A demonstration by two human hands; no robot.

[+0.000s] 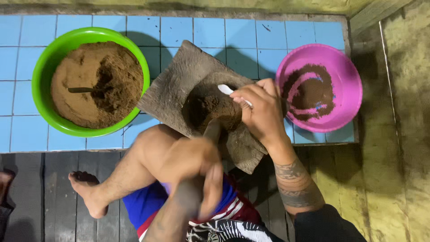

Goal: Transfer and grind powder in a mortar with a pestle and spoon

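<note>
left hand [204, 172] fisted round the wooden pestle [211, 130]; right hand [262, 112] pinches a white spoon [226, 89] over the mortar [201, 96].

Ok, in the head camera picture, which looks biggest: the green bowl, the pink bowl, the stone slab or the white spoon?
1. Stone slab and green bowl: these look about alike, and the slab is partly hidden, so I won't rank them.
2. Pink bowl, a bit smaller.
3. White spoon, smallest by far, held in the right hand.
</note>
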